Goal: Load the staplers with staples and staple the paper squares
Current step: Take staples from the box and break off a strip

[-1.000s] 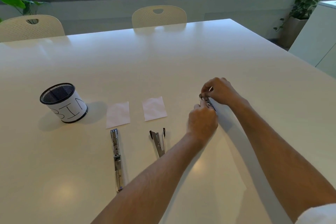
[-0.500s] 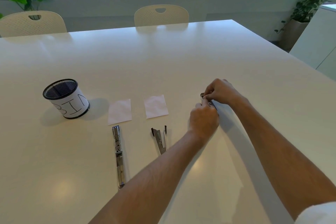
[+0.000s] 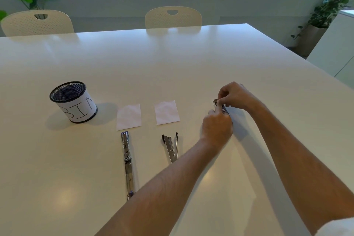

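Windows and two pale chairs back the white desk [image 3: 172, 59]. Toward its right edge, both hands pinch a small metal stapler [image 3: 222, 106]: left hand [image 3: 217, 128] curled around its near end, right hand [image 3: 234, 95] fingering the far tip, seemingly loading staples. Nearer the front edge lie a stapler opened flat [image 3: 127, 163] and a half-open stapler [image 3: 171, 146], below two unstapled-looking paper squares [image 3: 128, 117] [image 3: 167, 112]. Most work remains.

Left hand [image 3: 217, 128] and right hand [image 3: 234, 95] meet, fingers curled, pinching.
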